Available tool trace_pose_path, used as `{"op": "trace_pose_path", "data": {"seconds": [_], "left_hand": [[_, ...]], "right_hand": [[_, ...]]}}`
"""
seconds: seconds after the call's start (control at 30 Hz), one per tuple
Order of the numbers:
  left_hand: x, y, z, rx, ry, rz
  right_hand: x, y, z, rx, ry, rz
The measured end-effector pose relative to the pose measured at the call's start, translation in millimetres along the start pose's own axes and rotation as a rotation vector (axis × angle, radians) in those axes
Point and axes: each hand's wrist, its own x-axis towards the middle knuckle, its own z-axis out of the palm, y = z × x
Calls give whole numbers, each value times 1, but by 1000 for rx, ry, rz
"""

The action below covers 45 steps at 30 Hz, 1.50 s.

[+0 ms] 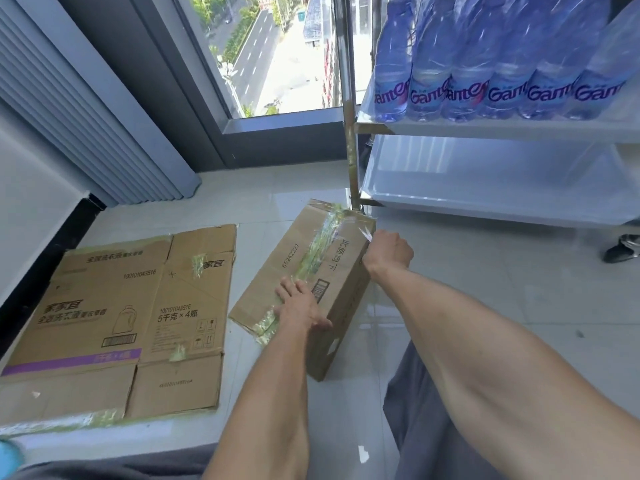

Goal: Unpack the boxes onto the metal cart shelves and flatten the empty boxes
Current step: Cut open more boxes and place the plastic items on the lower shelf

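Far left on the tiled floor (311, 427): one flattened detergent box (114, 323), spread printed side up, scraps of tape at its edges. Just right of it, one closed cardboard box (304, 271), taped down the middle seam, far corner close to the cart's leg. Left hand (301, 306) laid on the box top, fingers mostly straight and spread, pressing near the barcode, thumb over the near edge. Right hand (389, 251) curled at the box's far right corner, pinching a loose strip of clear tape (365, 233). Far right: metal cart (502, 129), two shelves visible; upper shelf carrying six Ganten water bottles (464, 64) in a front row, more behind, uncountable.
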Motion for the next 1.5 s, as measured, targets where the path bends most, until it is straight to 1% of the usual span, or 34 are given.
{"op": "trace_pose_path", "data": {"seconds": [0.1, 0.17, 0.23, 0.3, 0.37, 0.43, 0.5, 0.53, 0.6, 0.67, 0.73, 0.8, 0.87, 0.93, 1.0, 1.07, 1.17, 1.27, 1.4, 1.5], "left_hand": [[4, -22, -4, 99, -44, 83], [5, -47, -8, 214, -19, 161], [6, -76, -15, 383, 28, 216], [7, -100, -21, 493, 74, 179], [8, -114, -29, 569, 132, 80], [15, -116, -41, 632, 129, 8], [22, -103, -59, 591, 108, 10], [25, -91, -65, 532, 150, 49], [26, -62, -69, 433, 289, 137], [24, -28, -59, 320, 341, 224], [26, 0, -45, 219, 361, 297], [29, 22, -33, 144, 431, 345], [28, 40, -25, 120, 471, 400], [28, 53, -19, 114, 472, 427], [29, 54, -16, 113, 444, 390], [30, 52, -14, 164, 422, 364], [24, 58, -18, 155, 369, 290], [13, 55, -23, 83, 301, 213], [7, 52, -25, 88, 320, 226], [6, 50, -27, 171, 378, 229]], "right_hand": [[8, -4, 6, -37, 19, -12], [10, -7, 12, -43, 37, -27], [10, -6, 20, -50, 37, -37], [8, -1, 27, -40, 27, -35], [7, 8, 33, -40, 5, -29], [8, 20, 39, -63, -35, -20], [8, 30, 44, -90, -84, -2], [6, 36, 49, -104, -110, 8], [1, 41, 59, -130, -153, 30], [-4, 41, 67, -143, -184, 35], [-5, 34, 73, -126, -184, 37], [-6, 27, 74, -103, -179, 41], [-5, 24, 71, -83, -171, 52], [-5, 26, 65, -72, -152, 59], [-8, 31, 58, -74, -129, 47], [-11, 39, 49, -77, -99, 41], [-18, 44, 33, -86, -73, 27], [-34, 42, 27, -93, -120, -23], [-52, 48, 32, -69, -130, -60], [-51, 54, 29, -110, -110, -101]]}}
